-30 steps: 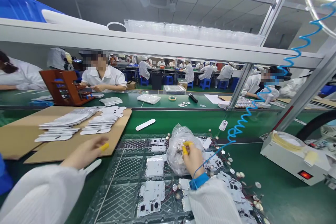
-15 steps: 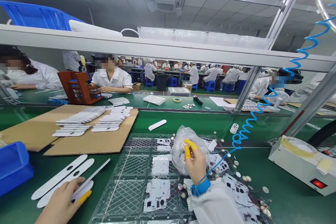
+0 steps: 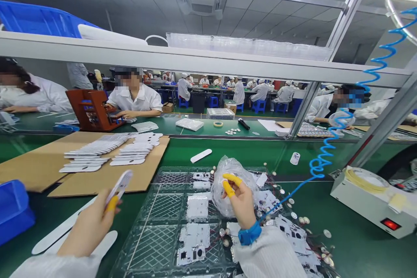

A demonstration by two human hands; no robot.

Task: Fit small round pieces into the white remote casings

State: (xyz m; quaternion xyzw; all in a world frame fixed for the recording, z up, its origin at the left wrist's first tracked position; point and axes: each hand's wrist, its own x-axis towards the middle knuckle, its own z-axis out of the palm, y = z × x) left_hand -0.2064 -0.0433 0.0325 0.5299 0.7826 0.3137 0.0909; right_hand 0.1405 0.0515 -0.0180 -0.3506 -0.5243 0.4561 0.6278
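Note:
My left hand (image 3: 93,221), a yellow finger cot on one finger, grips a slim white plastic panel (image 3: 125,179) raised and tilted, slightly blurred. Beneath it on the green bench lie more long white panels (image 3: 58,230), partly covered by my hand and sleeve. My right hand (image 3: 241,202) wears yellow cots on thumb and forefinger and a blue wrist strap (image 3: 250,233). Its two fingertips are close together over a clear plastic bag (image 3: 220,200); anything between them is too small to make out. Around the bag, a clear divided tray (image 3: 163,208) carries white circuit boards (image 3: 195,236).
Stacked white panels (image 3: 97,150) rest on cardboard (image 3: 130,182) at left, near a blue bin (image 3: 14,213). A coiled blue cord (image 3: 325,152) runs to my right wrist. At right stands a grey box (image 3: 371,204) with a red switch. Co-workers sit across the bench.
My left hand has lifted its white panel up and away from the panels on the bench. My right hand stays over the bag, its fingertips drawn slightly left.

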